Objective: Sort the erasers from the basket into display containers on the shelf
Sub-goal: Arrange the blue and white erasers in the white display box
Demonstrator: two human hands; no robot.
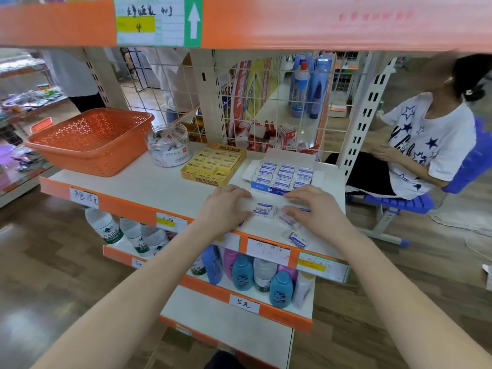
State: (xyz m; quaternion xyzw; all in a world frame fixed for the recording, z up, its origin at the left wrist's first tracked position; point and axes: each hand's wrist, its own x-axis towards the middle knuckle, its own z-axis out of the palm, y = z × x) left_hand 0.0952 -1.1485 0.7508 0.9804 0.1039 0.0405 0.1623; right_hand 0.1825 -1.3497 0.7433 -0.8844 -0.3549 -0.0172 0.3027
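Note:
Loose white-and-blue erasers (265, 210) lie on the white shelf (159, 187) near its front edge. My left hand (225, 206) rests on the shelf at their left, fingers curled against them. My right hand (314, 207) lies over more erasers at their right, fingertips touching them. One more eraser (296, 239) sits at the shelf's front edge. Behind the hands stands an open blue-and-white display box (283, 175) filled with the same erasers. A yellow display box (214, 163) of yellow erasers and a clear jar (169, 145) of erasers stand to its left. The orange basket (93, 139) sits at the far left.
An orange shelf lip (266, 20) overhangs just above. A wire grid (266, 102) backs the shelf. A seated person (415, 139) on a blue chair is close at the right. Bottles (245, 272) fill the lower shelves.

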